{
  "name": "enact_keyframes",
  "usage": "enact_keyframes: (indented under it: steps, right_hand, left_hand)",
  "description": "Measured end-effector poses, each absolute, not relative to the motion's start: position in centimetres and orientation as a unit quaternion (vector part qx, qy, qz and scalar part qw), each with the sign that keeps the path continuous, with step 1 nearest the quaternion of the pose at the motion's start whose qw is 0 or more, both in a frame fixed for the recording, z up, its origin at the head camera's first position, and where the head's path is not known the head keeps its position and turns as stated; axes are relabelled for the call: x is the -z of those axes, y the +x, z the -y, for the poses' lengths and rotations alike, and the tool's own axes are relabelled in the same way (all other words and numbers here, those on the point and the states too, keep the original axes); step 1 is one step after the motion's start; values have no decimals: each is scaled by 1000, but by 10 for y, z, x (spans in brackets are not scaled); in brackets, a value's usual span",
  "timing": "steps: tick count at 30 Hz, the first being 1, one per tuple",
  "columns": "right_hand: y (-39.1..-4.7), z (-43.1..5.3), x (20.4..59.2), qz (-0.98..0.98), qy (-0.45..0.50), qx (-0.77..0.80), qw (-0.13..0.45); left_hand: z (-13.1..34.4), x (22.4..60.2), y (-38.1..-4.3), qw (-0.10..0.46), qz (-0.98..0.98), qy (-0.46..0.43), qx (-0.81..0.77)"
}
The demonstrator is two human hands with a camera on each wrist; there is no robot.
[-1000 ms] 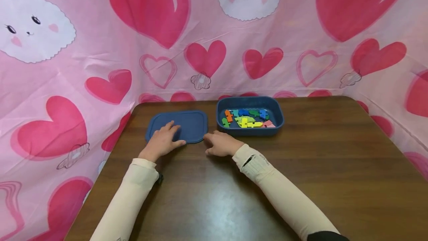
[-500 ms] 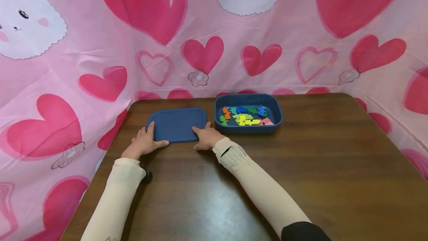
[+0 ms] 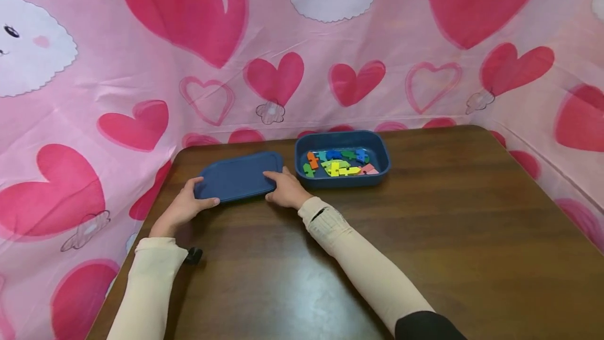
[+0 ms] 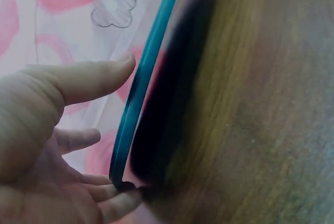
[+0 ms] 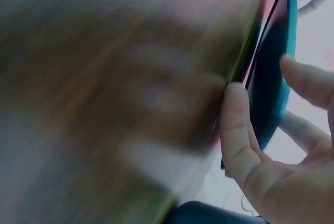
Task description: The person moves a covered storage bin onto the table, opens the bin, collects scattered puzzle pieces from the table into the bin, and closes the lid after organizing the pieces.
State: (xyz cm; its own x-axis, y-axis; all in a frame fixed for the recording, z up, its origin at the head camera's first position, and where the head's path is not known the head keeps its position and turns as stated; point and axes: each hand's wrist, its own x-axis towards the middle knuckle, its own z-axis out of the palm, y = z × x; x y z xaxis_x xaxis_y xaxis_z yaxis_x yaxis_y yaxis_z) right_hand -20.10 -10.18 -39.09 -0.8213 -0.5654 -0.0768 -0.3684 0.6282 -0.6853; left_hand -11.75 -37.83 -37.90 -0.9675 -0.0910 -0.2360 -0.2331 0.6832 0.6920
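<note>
A flat dark blue lid (image 3: 238,176) with rounded corners is held between my two hands, its left end lower in the head view. My left hand (image 3: 178,210) grips its left end, thumb along the front edge. At the right end, my right hand (image 3: 289,190) pinches the rim. In the left wrist view the lid's edge (image 4: 136,93) stands off the wood, a dark shadow below it. The right wrist view has the right thumb and fingers (image 5: 237,125) on either side of the lid. To its right stands a blue box (image 3: 344,181) holding several colourful puzzle pieces (image 3: 335,168).
The brown wooden table (image 3: 424,214) runs up to a pink cloth backdrop (image 3: 207,51) printed with hearts, at the back and left. The box stands close beside my right hand, near the table's far edge.
Both hands came from above and in front of the lid to its two ends and took hold. The lid, flat on the table before, is now raised and tilted. The box stays put.
</note>
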Motion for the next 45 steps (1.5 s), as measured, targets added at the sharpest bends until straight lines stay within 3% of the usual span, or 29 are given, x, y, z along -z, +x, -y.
enact_keyframes:
  steps: [7, 15, 26, 35, 45]
  right_hand:
    - [-191, 103, 377, -895, -260, 359, 46]
    - [-189, 75, 351, -882, -280, 379, 3]
    - [-203, 7, 347, -888, -255, 381, -30]
    - [-207, -50, 350, -893, -234, 379, -62]
    - [-212, -115, 363, -907, -216, 355, -59]
  left_hand:
    - [375, 369, -108, 34, -934, -73, -347]
    - [360, 357, -103, -90, -939, -22, -332]
    - [287, 341, -132, -130, -930, -22, -343]
    - [234, 354, -157, -162, -911, 23, -379]
    - [172, 369, -175, -131, -921, 43, -365]
